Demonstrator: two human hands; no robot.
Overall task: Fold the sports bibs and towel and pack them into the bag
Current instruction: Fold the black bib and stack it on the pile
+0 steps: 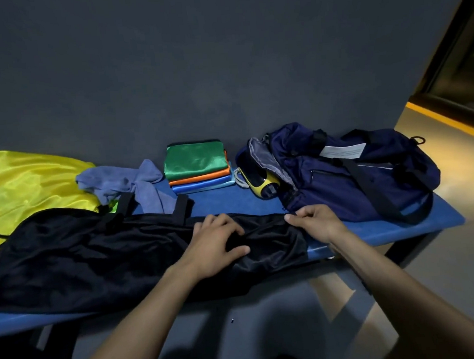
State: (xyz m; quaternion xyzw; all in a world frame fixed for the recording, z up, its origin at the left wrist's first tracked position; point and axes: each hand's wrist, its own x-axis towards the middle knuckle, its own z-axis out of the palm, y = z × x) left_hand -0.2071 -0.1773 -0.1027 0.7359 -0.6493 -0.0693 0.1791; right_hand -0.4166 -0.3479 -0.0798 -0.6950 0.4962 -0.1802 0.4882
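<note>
— What is closest to us?

— The two forearms, and then the left hand (216, 244). It lies on the black bib (100, 253) with the fingers curled, bunching the cloth. The right hand (316, 221) pinches the upper right corner of the same bib, just beside the navy bag (350, 177).

— Where is the bib on the bench (387, 225)?

— Along the front edge. Its long axis runs left to right, and the straps point to the back edge. The lower part hangs over the front edge.

— Anything hard to see?

— The bib is very dark, so its folds are not clear. The yellow bib (26, 188) at the left end is cut off by the frame and partly covered by the black one. The bluish towel (135, 183) lies crumpled behind the black bib. A folded stack of bibs (198, 165), green on top, is near the back edge. The bag lies at the right end, its open mouth pointing left; a yellow and black object (258, 183) sticks out, I cannot tell what it is.
</note>
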